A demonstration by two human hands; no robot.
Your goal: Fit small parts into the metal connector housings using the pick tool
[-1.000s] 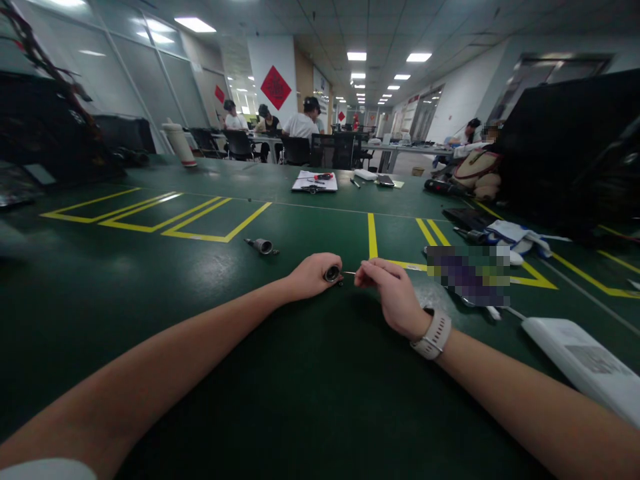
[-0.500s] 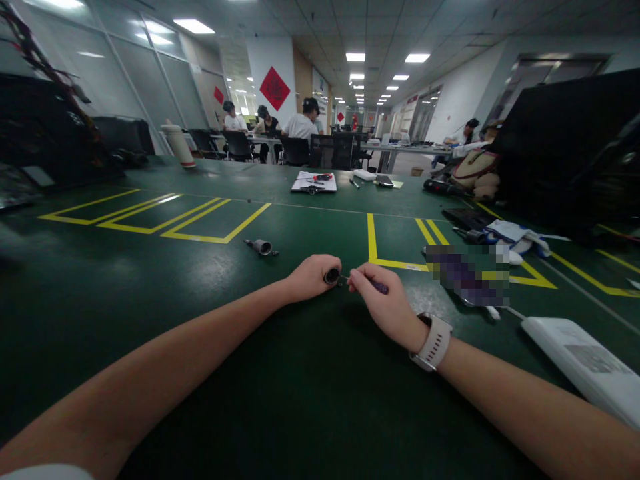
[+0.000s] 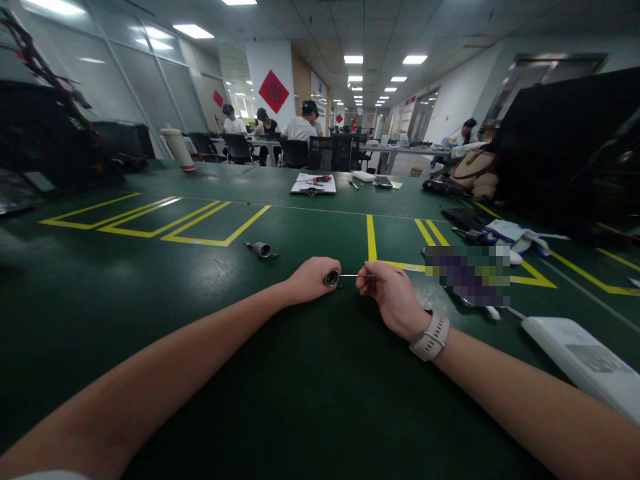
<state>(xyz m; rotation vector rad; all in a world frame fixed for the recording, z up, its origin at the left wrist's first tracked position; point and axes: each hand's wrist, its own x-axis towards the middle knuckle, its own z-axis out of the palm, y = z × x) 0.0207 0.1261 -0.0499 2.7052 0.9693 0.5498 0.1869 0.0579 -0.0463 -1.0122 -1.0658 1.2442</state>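
My left hand [image 3: 313, 279] is wrapped round a dark metal cylindrical part [image 3: 331, 278], its hollow round end facing me. My right hand [image 3: 385, 290] holds a screwdriver [image 3: 350, 275] by its handle, which the fingers mostly hide. The thin shaft runs level to the left and meets the side of the cylindrical part; whether the tip sits in a screw I cannot tell. Just below the part lies a tiny dark piece [image 3: 340, 287] on the green table [image 3: 280, 400]. Farther off to the left, a similar metal housing [image 3: 261, 250] rests on its side with a small piece beside it.
A clipboard with paper [image 3: 313, 184] and a red-black tool lies at the back. To the right are a blurred purple item [image 3: 467, 277], a white box-shaped device [image 3: 583, 357] and a cloth [image 3: 515, 237]. A white tumbler [image 3: 178, 149] stands back left. People sit at far tables.
My right hand has shifted slightly right and turned, its fingers now loosened round the handle, and more of the screwdriver's shaft shows. My left hand keeps the cylindrical part in nearly the same place.
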